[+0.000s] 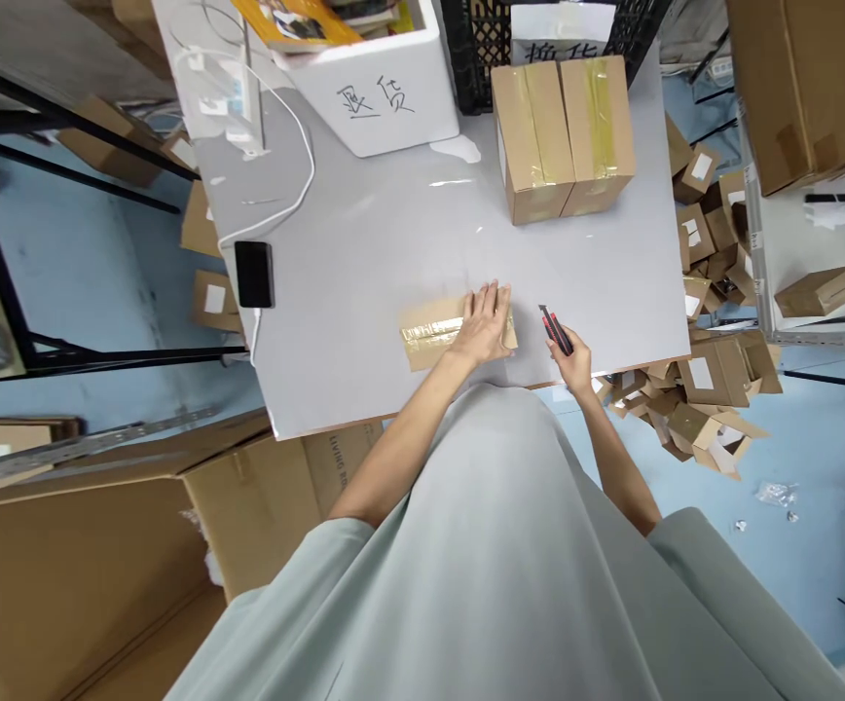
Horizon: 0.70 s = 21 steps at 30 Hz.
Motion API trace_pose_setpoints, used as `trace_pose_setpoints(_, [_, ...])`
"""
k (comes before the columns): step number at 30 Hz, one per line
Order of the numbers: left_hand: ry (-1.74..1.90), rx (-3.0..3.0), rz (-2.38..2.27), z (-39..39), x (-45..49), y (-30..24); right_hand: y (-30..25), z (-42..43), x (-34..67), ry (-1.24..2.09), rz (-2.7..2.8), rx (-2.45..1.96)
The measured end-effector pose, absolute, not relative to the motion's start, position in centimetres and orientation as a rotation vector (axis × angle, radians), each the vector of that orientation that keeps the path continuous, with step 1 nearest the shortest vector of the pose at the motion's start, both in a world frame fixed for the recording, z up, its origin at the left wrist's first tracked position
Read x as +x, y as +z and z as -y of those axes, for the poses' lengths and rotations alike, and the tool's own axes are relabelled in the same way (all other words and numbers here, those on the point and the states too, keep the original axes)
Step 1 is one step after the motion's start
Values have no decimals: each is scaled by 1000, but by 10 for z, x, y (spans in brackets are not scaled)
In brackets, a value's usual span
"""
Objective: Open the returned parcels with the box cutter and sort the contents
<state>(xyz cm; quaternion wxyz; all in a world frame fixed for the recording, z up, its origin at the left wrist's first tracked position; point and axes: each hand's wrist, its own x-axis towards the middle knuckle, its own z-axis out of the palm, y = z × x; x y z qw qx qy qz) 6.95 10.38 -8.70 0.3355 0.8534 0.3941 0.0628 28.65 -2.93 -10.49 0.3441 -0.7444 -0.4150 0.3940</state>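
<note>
Left hand [485,321] flat, fingers spread, on the small box [422,343]; right hand [577,362] grips a knife [555,329] just right of it. The tape [428,333] looks uncut so far.

Left hand [485,326] flat, palm down, fingers together, centre of frame, right hand [574,362] just right of it, fingers curled closed, bare forearms extended upward

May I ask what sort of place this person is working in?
Likely a warehouse packing or returns station: taped cardboard boxes on the white table, a heap of small labelled cartons on the floor, and a utility knife in the right hand.
</note>
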Motion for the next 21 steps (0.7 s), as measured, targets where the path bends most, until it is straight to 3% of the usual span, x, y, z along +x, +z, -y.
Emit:
trace_pose_setpoints(9, [349,2214,-1035,-107,37,-34,-92,27,260,1017,603,-1850])
trace_pose_setpoints(14, [415,2075,-1163,-96,-17,-3,-52,18,251,970,651,-1781])
trace_pose_setpoints(21, [424,1949,-1298,-68,-84,-7,-31,-6,217,1066,883,-1727])
